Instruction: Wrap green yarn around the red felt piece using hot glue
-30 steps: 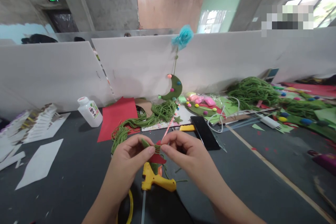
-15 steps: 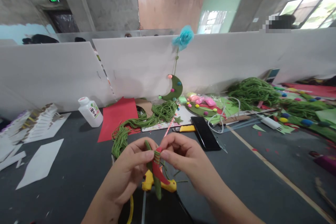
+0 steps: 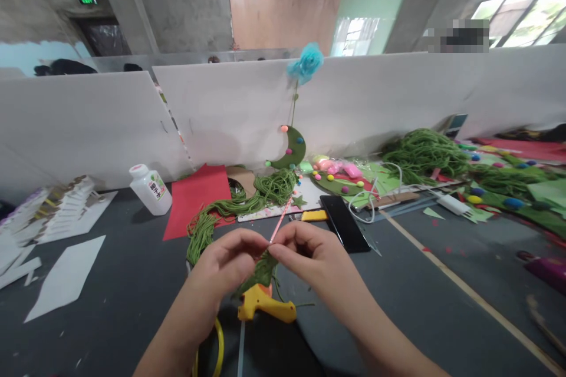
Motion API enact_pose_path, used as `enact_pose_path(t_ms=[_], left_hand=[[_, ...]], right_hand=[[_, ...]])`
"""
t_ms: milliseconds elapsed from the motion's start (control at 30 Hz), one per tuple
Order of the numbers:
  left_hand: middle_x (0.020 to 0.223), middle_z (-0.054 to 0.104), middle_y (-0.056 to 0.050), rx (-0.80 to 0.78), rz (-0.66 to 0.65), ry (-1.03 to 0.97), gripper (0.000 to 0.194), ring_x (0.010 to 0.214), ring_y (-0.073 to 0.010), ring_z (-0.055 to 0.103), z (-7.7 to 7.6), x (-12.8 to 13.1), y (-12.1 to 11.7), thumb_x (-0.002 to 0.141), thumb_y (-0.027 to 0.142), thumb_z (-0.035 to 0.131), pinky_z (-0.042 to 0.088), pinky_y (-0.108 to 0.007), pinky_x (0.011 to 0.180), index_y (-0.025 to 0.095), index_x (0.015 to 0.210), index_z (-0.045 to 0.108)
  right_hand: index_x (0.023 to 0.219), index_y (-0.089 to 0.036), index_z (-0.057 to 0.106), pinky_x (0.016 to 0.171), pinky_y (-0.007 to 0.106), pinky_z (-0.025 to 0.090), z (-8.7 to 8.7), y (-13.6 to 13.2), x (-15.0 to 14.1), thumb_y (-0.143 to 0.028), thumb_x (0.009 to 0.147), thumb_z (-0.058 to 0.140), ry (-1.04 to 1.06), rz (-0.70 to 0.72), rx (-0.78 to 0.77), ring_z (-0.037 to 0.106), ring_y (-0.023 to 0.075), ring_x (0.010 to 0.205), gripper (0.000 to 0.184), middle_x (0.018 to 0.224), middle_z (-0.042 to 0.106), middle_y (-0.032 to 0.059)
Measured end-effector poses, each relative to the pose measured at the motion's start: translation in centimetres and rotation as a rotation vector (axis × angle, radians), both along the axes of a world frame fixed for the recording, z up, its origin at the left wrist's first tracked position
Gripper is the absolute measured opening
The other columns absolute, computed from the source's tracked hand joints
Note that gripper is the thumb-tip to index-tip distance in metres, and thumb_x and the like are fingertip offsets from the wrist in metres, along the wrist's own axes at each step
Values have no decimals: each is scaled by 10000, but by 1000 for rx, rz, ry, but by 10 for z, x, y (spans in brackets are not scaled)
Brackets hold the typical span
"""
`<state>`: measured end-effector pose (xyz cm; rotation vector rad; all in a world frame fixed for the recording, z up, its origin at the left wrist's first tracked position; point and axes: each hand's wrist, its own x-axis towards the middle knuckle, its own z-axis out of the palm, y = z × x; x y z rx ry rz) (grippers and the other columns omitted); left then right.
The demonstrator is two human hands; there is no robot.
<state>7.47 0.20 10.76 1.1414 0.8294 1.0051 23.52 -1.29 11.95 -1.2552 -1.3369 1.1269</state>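
The left hand [image 3: 223, 268] and right hand [image 3: 312, 250] pinch the green felt piece [image 3: 264, 271] by its upper edge (presumably to steady it), near the yellow glue gun [image 3: 265, 306].

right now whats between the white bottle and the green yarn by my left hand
A red sheet, in the head view: white bottle left of it, green yarn partly covering it.

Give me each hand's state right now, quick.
Left hand: closed, holding the green felt piece.
Right hand: closed, pinching the same green felt piece.
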Motion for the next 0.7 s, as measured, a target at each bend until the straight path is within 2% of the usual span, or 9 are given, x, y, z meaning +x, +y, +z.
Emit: enact_pose_path(t_ms=[67, 133, 233, 500, 700], left_hand=[[771, 702, -28, 29, 109, 116, 176, 773, -195, 622, 1, 2, -2, 640, 300, 790, 475, -270, 720, 200, 778, 744], [686, 677, -1, 10, 195, 188, 90, 670, -151, 590, 1, 3, -3, 641, 243, 782, 455, -238, 648, 201, 702, 732], [635, 651, 14, -55, 165, 188, 99, 600, -118, 544, -2, 2, 1, 642, 267, 790, 425, -208, 575, 197, 684, 733], [606, 648, 29, -135, 99, 35, 84, 581, -86, 537, -4, -1, 5, 647, 237, 801, 421, -166, 568, 198, 680, 735], [611, 638, 31, -118, 170, 4, 69, 565, -99, 535, -5, 6, 1, 655, 233, 787, 438, -188, 552, 204, 688, 733]], right_hand=[[666, -181, 587, 476, 211, 308, -1, 1, 0, -266, 732, 635, -17, 1, 1, 406, 92, 503, 118, 535, 459, -60], [677, -179, 595, 481, 212, 303, 0, 1, -1, -271, 735, 622, -33, 1, 10, 396, 95, 510, 112, 540, 456, -58], [715, -174, 624, 492, 215, 311, 3, -1, 1, -268, 728, 611, -66, 5, 29, 403, 101, 518, 95, 551, 464, -52], [712, -178, 617, 514, 239, 335, 3, -4, 1, -287, 744, 563, -168, 10, 51, 432, 124, 537, 125, 571, 494, -27], [703, -184, 598, 513, 237, 345, 2, -4, 0, -260, 759, 541, -210, -17, 88, 439, 125, 541, 111, 578, 492, -27]])
